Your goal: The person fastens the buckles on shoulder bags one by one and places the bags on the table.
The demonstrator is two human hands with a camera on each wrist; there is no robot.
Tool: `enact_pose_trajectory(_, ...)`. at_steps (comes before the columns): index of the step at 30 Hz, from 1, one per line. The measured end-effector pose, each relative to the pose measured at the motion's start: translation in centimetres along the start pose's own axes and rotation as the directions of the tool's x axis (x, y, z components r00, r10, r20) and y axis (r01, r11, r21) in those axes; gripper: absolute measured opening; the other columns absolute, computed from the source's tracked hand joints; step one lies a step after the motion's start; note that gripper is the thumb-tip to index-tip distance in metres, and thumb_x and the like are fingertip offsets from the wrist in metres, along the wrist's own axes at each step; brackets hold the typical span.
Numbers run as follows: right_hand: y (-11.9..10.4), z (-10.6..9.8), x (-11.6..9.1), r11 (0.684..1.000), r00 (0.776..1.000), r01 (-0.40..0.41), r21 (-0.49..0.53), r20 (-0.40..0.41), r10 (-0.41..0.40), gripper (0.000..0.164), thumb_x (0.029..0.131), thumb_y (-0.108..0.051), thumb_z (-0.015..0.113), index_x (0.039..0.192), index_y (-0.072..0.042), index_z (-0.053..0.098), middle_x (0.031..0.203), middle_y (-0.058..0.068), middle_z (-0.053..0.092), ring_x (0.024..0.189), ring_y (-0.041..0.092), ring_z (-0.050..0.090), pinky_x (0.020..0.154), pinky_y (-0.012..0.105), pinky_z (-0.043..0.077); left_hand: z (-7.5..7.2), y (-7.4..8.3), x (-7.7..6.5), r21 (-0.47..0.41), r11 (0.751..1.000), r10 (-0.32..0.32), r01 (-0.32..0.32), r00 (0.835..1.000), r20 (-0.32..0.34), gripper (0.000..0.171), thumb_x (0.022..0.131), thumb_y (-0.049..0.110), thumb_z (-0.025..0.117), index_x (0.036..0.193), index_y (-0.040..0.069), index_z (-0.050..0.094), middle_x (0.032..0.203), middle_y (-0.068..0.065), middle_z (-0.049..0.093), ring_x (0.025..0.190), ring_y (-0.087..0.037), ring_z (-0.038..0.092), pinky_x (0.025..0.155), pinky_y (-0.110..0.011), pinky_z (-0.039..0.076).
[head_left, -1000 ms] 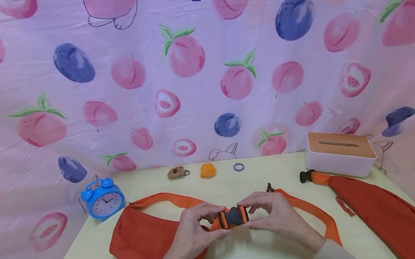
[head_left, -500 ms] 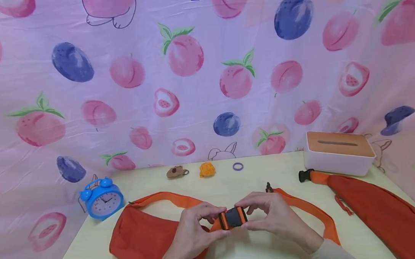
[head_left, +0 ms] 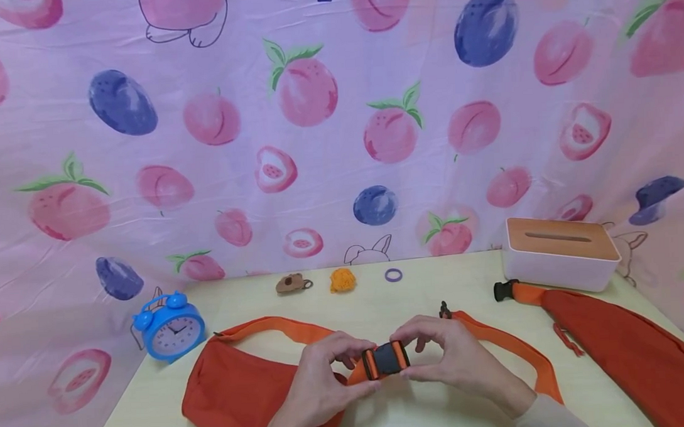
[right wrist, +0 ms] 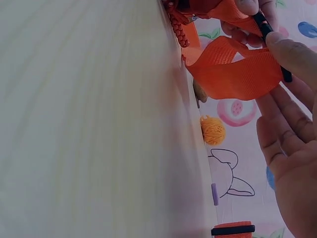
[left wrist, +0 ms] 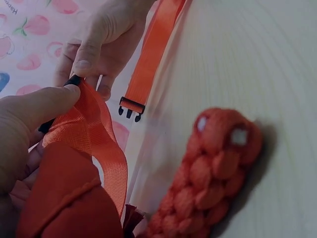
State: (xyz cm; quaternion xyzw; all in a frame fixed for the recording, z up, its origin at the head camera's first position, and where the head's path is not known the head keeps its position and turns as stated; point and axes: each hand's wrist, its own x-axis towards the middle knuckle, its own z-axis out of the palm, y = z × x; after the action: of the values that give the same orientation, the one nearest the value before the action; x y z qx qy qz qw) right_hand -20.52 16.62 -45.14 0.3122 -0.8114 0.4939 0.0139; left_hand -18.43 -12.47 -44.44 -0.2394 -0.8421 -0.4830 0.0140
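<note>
A dark side-release buckle (head_left: 388, 359) on orange webbing is held between both hands, its halves joined in one block. My left hand (head_left: 316, 381) pinches the buckle's left end between thumb and fingers. At the right end, my right hand (head_left: 463, 360) pinches it with thumb and forefinger. The orange strap (left wrist: 111, 163) loops from the buckle beside the red bag (head_left: 235, 384), which lies under the left forearm. Another orange strap (head_left: 516, 345) passes behind the right hand; the left wrist view shows its black pronged buckle end (left wrist: 132, 109).
A blue alarm clock (head_left: 173, 329) stands left. Along the back lie a brown keyring piece (head_left: 290, 284), an orange yarn ball (head_left: 342, 280) and a purple ring (head_left: 393, 275). On the right are a tissue box (head_left: 561, 268) and another red bag (head_left: 623, 342). A red braided cord (left wrist: 213, 168) looms near the left wrist.
The buckle's narrow-waisted outline has become a compact block, its halves pressed closer together. Both hands keep their pinch and have barely moved.
</note>
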Motion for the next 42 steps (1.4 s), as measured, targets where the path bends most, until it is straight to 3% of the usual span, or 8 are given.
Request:
enact_pose_trajectory(9, -0.2, -0.3, 0.0, 1.0, 0.999, 0.005, -0.015, -0.051, -0.005, 0.062, 0.089, -0.026, 0.097, 0.143, -0.038, 0.07, 0.136, -0.015, 0.074, 0.12, 0.022, 0.073, 0.097, 0.039, 0.062, 0.0, 0.1, -0.1, -0.014, 0.998, 0.067, -0.068, 0.998, -0.014, 0.05, 0.084, 0.043, 0.1, 0.129, 0.043, 0.079, 0.113, 0.005, 0.079, 0.102, -0.019, 0.073, 0.088, -0.041, 0.063)
enact_pose_trajectory(13, -0.3, -0.6, 0.0, 1.0, 0.997, 0.024, -0.006, -0.072, -0.025, 0.059, 0.091, -0.025, 0.096, 0.143, -0.035, 0.07, 0.135, -0.013, 0.075, 0.12, 0.021, 0.073, 0.097, 0.037, 0.062, 0.0, 0.1, -0.1, -0.019, 0.998, 0.067, -0.067, 0.998, -0.01, 0.048, 0.085, 0.046, 0.099, 0.128, 0.046, 0.078, 0.114, 0.005, 0.079, 0.102, -0.016, 0.073, 0.088, -0.041, 0.062)
enact_pose_trajectory(20, -0.8, -2.2, 0.1, 0.998, 0.989, 0.059, 0.021, -0.134, -0.056, 0.055, 0.093, -0.021, 0.094, 0.143, -0.031, 0.071, 0.134, -0.008, 0.075, 0.119, 0.018, 0.071, 0.094, 0.034, 0.06, -0.1, 0.4, 0.1, -0.021, 0.998, 0.058, -0.058, 0.998, -0.018, 0.047, 0.086, 0.047, 0.098, 0.128, 0.046, 0.078, 0.115, 0.005, 0.079, 0.103, -0.021, 0.074, 0.09, -0.041, 0.061)
enact_pose_trajectory(25, -2.0, -4.4, 0.0, 0.996, 0.977, 0.091, 0.015, -0.194, -0.086, 0.06, 0.092, -0.011, 0.093, 0.146, -0.025, 0.07, 0.137, -0.004, 0.074, 0.121, 0.02, 0.07, 0.094, 0.028, 0.06, -0.2, 1.0, 0.3, -0.024, 0.998, 0.054, -0.055, 0.998, -0.039, 0.046, 0.086, 0.05, 0.097, 0.128, 0.047, 0.077, 0.117, 0.006, 0.079, 0.105, -0.021, 0.075, 0.095, -0.042, 0.062)
enact_pose_trajectory(29, -3.2, -6.7, -0.4, 0.996, 0.963, 0.093, -0.009, -0.255, -0.092, 0.066, 0.092, -0.005, 0.092, 0.15, -0.026, 0.067, 0.14, -0.003, 0.073, 0.123, 0.019, 0.07, 0.096, 0.025, 0.059, -0.1, 1.7, 0.9, -0.023, 0.997, 0.072, -0.073, 0.996, -0.048, 0.046, 0.088, 0.048, 0.096, 0.13, 0.046, 0.077, 0.117, 0.015, 0.077, 0.107, -0.021, 0.075, 0.096, -0.044, 0.063)
enact_pose_trajectory(33, -4.0, -9.1, -1.0, 0.994, 0.943, 0.101, -0.036, -0.316, -0.107, 0.068, 0.092, 0.004, 0.088, 0.152, -0.018, 0.066, 0.139, 0.001, 0.073, 0.125, 0.02, 0.068, 0.096, 0.022, 0.057, 0.0, 2.2, 1.3, -0.028, 0.996, 0.082, -0.083, 0.996, -0.047, 0.046, 0.09, 0.045, 0.095, 0.132, 0.045, 0.076, 0.118, 0.022, 0.075, 0.11, -0.019, 0.074, 0.098, -0.044, 0.063)
enact_pose_trajectory(37, -4.2, -11.0, -1.6, 0.993, 0.927, 0.097, -0.067, -0.358, -0.115, 0.069, 0.092, 0.011, 0.084, 0.154, -0.01, 0.064, 0.137, 0.004, 0.073, 0.125, 0.02, 0.067, 0.095, 0.02, 0.056, 0.2, 2.5, 1.7, -0.025, 0.996, 0.088, -0.09, 0.995, -0.051, 0.047, 0.091, 0.043, 0.095, 0.133, 0.044, 0.076, 0.12, 0.022, 0.074, 0.113, -0.015, 0.073, 0.101, -0.049, 0.062)
enact_pose_trajectory(42, -3.8, -12.9, -2.2, 0.991, 0.915, 0.079, -0.108, -0.386, -0.116, 0.071, 0.093, 0.013, 0.083, 0.156, -0.01, 0.062, 0.139, 0.003, 0.072, 0.127, 0.015, 0.066, 0.096, 0.017, 0.056, 0.5, 2.9, 2.0, -0.031, 0.995, 0.091, -0.093, 0.994, -0.056, 0.049, 0.091, 0.033, 0.095, 0.134, 0.043, 0.076, 0.122, 0.022, 0.074, 0.115, -0.013, 0.072, 0.102, -0.052, 0.061)
